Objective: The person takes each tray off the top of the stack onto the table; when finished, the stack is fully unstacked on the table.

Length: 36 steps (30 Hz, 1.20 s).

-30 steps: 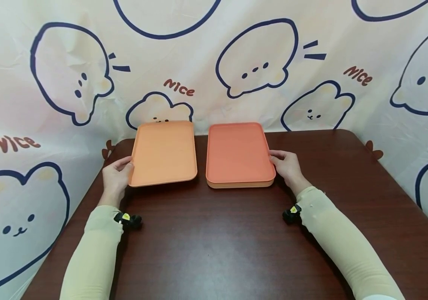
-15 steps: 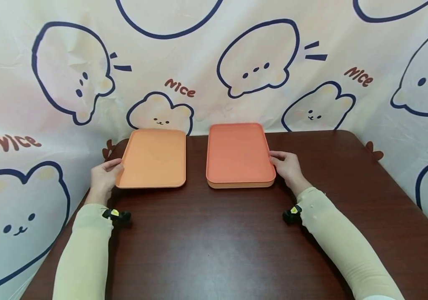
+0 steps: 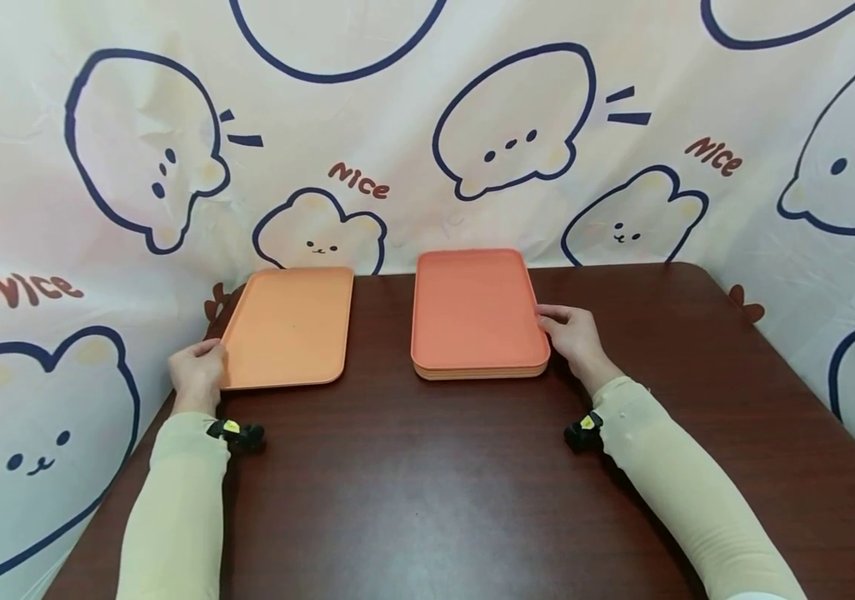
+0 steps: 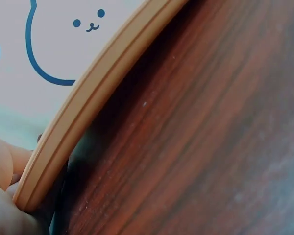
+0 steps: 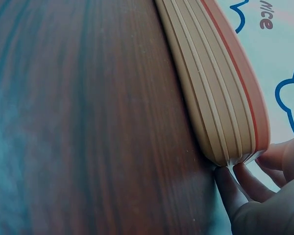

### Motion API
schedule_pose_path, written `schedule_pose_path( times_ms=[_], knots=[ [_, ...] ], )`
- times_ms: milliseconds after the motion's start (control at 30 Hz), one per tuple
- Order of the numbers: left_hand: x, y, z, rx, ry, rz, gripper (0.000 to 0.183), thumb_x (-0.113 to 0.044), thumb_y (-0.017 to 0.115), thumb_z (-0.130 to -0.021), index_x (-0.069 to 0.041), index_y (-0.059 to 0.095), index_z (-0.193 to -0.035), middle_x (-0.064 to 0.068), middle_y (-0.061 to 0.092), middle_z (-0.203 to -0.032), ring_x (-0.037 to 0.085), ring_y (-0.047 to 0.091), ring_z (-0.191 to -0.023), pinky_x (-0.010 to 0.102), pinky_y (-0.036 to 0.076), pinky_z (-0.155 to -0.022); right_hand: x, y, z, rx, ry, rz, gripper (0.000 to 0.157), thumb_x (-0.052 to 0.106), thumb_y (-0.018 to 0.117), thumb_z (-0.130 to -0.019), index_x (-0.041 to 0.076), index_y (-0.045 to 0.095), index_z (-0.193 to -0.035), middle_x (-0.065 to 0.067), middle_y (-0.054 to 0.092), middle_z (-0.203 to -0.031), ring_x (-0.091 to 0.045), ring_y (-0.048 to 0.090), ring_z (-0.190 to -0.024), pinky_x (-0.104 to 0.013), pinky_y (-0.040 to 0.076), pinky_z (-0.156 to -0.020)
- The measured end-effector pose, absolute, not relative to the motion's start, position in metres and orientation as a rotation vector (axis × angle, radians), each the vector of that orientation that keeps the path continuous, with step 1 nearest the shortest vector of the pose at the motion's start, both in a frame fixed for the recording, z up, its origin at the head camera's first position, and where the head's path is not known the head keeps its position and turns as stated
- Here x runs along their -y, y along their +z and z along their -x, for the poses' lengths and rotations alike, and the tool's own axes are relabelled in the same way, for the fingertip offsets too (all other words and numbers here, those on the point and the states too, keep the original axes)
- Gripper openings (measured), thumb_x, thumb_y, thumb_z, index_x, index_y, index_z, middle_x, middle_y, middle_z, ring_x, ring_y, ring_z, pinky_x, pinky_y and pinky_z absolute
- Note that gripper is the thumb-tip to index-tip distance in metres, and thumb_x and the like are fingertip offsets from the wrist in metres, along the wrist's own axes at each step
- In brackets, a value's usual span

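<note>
In the head view my left hand (image 3: pixel 197 373) pinches the left edge of a light orange tray (image 3: pixel 288 325) at the table's far left. The left wrist view shows the tray's ridged rim (image 4: pixel 90 100) close above the wood, with part of my fingers (image 4: pixel 10 161) at its near end. Right of it lies a stack of trays, a coral tray (image 3: pixel 476 308) on top and tan trays (image 5: pixel 213 98) under it. My right hand (image 3: pixel 572 337) touches the stack's right side; in the right wrist view the fingertips (image 5: pixel 272 159) rest against its edges.
The dark brown wooden table (image 3: pixel 427 483) stretches toward me below the trays. A pale cloth (image 3: pixel 412 125) printed with bears hangs behind and at both sides. A black wrist device (image 3: pixel 236 435) sits on each sleeve.
My left hand has carried the light orange tray leftward and down to the table, widening the gap from the stack. My right hand and the stack have stayed put.
</note>
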State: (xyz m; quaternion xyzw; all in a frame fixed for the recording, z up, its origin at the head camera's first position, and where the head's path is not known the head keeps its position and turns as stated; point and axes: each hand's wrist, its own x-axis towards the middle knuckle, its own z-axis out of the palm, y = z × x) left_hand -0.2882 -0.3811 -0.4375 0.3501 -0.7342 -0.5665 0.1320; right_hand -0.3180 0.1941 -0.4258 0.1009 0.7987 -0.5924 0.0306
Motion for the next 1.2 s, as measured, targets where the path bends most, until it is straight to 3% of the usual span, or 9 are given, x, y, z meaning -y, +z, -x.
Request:
schedule_pose_path(
  times_ms=[167,400,600,967,1067,1200],
  knots=[
    [0.3827,-0.4364,0.2904,2.08,-1.627,-1.018,0.043,-0.014,0.059,-0.107,-0.006,0.064,-0.149,0.014,0.051,-0.166,0.025,0.048,-0.151,0.035,0.043,-0.124,-0.1937,-0.4247,0.3175,-2.471,-1.815,-0.304,0.04,0.015,0.057,-0.113,0.009,0.064,-0.151,-0.015,0.057,-0.16,-0.03,0.061,-0.137,-0.046,0.053,-0.116],
    [0.3859,-0.4406,0.2923,2.155,-1.541,-0.98,0.04,-0.015,0.059,-0.108,-0.005,0.066,-0.146,0.015,0.053,-0.164,0.026,0.045,-0.155,0.038,0.039,-0.127,-0.1949,-0.4258,0.3181,-2.465,-1.816,-0.311,0.039,0.016,0.057,-0.113,0.01,0.064,-0.151,-0.014,0.057,-0.16,-0.029,0.062,-0.137,-0.045,0.053,-0.116],
    [0.3856,-0.4402,0.2947,2.252,-1.474,-0.938,0.041,-0.013,0.059,-0.105,-0.005,0.068,-0.144,0.019,0.059,-0.157,0.028,0.051,-0.15,0.041,0.043,-0.124,-0.195,-0.4253,0.3194,-2.458,-1.817,-0.323,0.039,0.017,0.058,-0.113,0.011,0.065,-0.151,-0.013,0.057,-0.16,-0.028,0.061,-0.137,-0.044,0.053,-0.116],
    [0.384,-0.4352,0.2957,2.385,-1.47,-0.891,0.044,-0.011,0.058,-0.106,-0.006,0.064,-0.149,0.02,0.057,-0.159,0.029,0.047,-0.152,0.042,0.044,-0.123,-0.1965,-0.4257,0.3194,-2.455,-1.825,-0.313,0.039,0.017,0.058,-0.113,0.011,0.065,-0.151,-0.013,0.056,-0.162,-0.028,0.06,-0.139,-0.044,0.053,-0.116],
    [0.3843,-0.4355,0.2951,2.417,-1.451,-0.878,0.045,-0.01,0.057,-0.106,-0.007,0.064,-0.15,0.021,0.059,-0.157,0.029,0.049,-0.151,0.039,0.048,-0.117,-0.1973,-0.426,0.32,-2.448,-1.821,-0.313,0.04,0.018,0.058,-0.113,0.011,0.064,-0.152,-0.013,0.055,-0.163,-0.028,0.059,-0.141,-0.044,0.053,-0.116],
    [0.3853,-0.4359,0.2944,2.464,-1.421,-0.85,0.045,-0.008,0.058,-0.105,-0.007,0.065,-0.149,0.021,0.061,-0.155,0.03,0.051,-0.148,0.023,0.053,-0.092,-0.1977,-0.4267,0.3206,-2.44,-1.819,-0.318,0.04,0.018,0.058,-0.113,0.011,0.063,-0.152,-0.013,0.053,-0.164,-0.029,0.058,-0.143,-0.045,0.052,-0.117]
  ],
)
